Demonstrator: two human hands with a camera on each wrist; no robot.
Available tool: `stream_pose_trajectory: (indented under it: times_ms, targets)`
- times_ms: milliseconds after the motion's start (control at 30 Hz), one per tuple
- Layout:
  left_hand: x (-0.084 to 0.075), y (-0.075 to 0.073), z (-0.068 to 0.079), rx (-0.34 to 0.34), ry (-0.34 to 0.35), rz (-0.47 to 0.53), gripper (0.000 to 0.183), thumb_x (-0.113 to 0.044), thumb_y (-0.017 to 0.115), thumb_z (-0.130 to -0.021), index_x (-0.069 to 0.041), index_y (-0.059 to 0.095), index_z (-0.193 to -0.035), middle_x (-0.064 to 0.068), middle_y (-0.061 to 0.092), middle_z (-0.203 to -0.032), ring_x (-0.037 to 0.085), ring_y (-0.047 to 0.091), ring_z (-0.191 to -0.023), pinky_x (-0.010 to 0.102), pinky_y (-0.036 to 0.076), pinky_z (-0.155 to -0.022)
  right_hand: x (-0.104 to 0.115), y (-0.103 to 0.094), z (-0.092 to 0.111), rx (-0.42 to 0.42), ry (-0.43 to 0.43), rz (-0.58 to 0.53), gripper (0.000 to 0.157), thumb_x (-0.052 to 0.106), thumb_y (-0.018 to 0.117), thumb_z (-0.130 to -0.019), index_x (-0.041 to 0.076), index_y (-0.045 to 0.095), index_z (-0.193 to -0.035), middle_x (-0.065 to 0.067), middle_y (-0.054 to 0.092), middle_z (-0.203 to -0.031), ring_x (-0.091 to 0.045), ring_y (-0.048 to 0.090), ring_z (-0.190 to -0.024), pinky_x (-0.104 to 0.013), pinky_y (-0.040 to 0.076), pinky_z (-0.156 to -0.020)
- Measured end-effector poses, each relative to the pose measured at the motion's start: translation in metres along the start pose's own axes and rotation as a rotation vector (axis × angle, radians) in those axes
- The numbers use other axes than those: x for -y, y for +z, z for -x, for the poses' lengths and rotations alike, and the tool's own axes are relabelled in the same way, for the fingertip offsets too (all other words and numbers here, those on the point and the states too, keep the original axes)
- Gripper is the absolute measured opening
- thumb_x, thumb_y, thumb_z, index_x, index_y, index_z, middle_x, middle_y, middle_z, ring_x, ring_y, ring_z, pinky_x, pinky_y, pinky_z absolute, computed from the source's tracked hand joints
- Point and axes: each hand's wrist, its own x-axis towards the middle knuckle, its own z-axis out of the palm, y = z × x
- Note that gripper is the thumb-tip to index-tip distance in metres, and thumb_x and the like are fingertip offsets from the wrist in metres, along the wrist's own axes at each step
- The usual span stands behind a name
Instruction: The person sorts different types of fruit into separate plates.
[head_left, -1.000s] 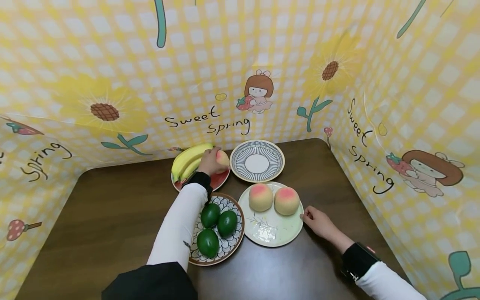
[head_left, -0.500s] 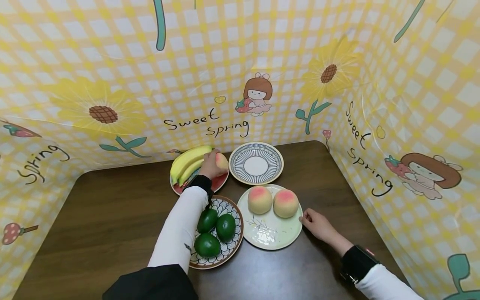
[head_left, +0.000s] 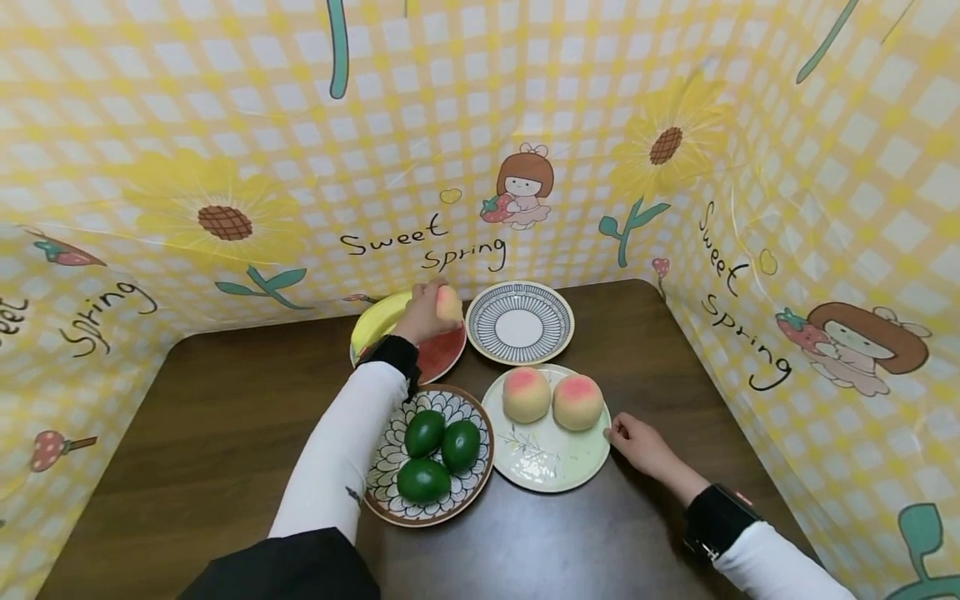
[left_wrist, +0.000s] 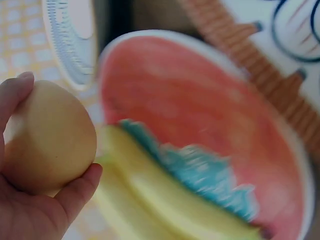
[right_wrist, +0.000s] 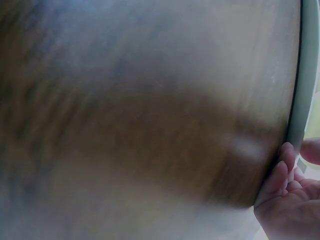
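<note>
Peach [head_left: 449, 304], small, pale yellow with a pink blush, held in left hand [head_left: 424, 313] above red round plate [head_left: 438, 353] at rear of dark brown wooden worktop [head_left: 210, 433]. Grip curled round fruit, thumb and fingers [left_wrist: 75, 192] wrapped about it in left wrist view, same peach [left_wrist: 47, 137] lifted clear of plate [left_wrist: 200, 115]. Yellow bananas [head_left: 375, 321] lying on that red plate, partly hidden behind hand; blurred in wrist view [left_wrist: 165, 205], beside a teal patch of plate pattern.

Right hand [head_left: 637, 442] resting on worktop at right edge of pale green round plate [head_left: 551, 462], fingertips [right_wrist: 285, 160] touching rim [right_wrist: 302, 90], fingers loosely bent, nothing grasped. Two larger pink-and-cream peaches [head_left: 551, 398] sitting side by side on that plate, touching or nearly so.

White bowl with dark striped rim [head_left: 520, 325], round, standing just right of red plate, nothing in it. Brown-rimmed patterned plate [head_left: 390, 458] near front, carrying three green avocado-like fruits [head_left: 437, 454] clustered together. Yellow checked backdrop with sunflowers and "Sweet Spring" lettering [head_left: 420, 242] enclosing worktop on three sides. White sleeves with black cuffs worn on both arms.
</note>
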Motion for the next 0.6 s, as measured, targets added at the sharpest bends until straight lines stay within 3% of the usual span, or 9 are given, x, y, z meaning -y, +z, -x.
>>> stream_pose_trajectory:
  times_ms: [167,300,467,600]
  targets:
    - [-0.033,-0.017,0.011,-0.02,0.124,-0.05,0.088,-0.012,0.08,-0.082,-0.005,0.033,-0.156,0.033,0.028,-0.156,0.051,0.038,-0.141,0.057,0.04,-0.116,0.001,-0.001,-0.001,-0.001,-0.003,0.01,0.017,0.012,0.06,-0.1,0.003,0.055,-0.087,0.0,0.046,-0.071,-0.014,0.044,-0.067,-0.024,0.034,-0.061]
    - [-0.06,-0.018,0.028,-0.006,0.22,-0.063,0.086,-0.008,0.082,-0.08,-0.003,0.037,-0.153,0.032,0.031,-0.155,0.046,0.04,-0.14,0.057,0.042,-0.116,0.001,0.0,0.0,-0.004,-0.012,0.017,0.017,0.012,0.059,-0.1,0.003,0.055,-0.086,0.0,0.046,-0.07,-0.014,0.044,-0.067,-0.024,0.035,-0.061]
    - [-0.09,-0.004,0.055,0.07,0.324,-0.108,0.086,-0.01,0.085,-0.08,-0.005,0.039,-0.153,0.029,0.036,-0.152,0.044,0.045,-0.137,0.056,0.044,-0.114,-0.001,0.001,0.001,-0.009,-0.021,0.016,0.017,0.013,0.059,-0.1,0.003,0.055,-0.086,-0.001,0.047,-0.071,-0.014,0.045,-0.068,-0.025,0.036,-0.062]
    - [-0.108,0.017,0.075,0.14,0.409,-0.145,0.084,-0.015,0.085,-0.082,-0.008,0.04,-0.153,0.024,0.038,-0.152,0.04,0.045,-0.139,0.052,0.044,-0.116,-0.001,0.0,0.0,-0.007,-0.024,0.014,0.018,0.013,0.059,-0.101,0.003,0.055,-0.086,-0.001,0.047,-0.072,-0.014,0.046,-0.069,-0.025,0.036,-0.063]
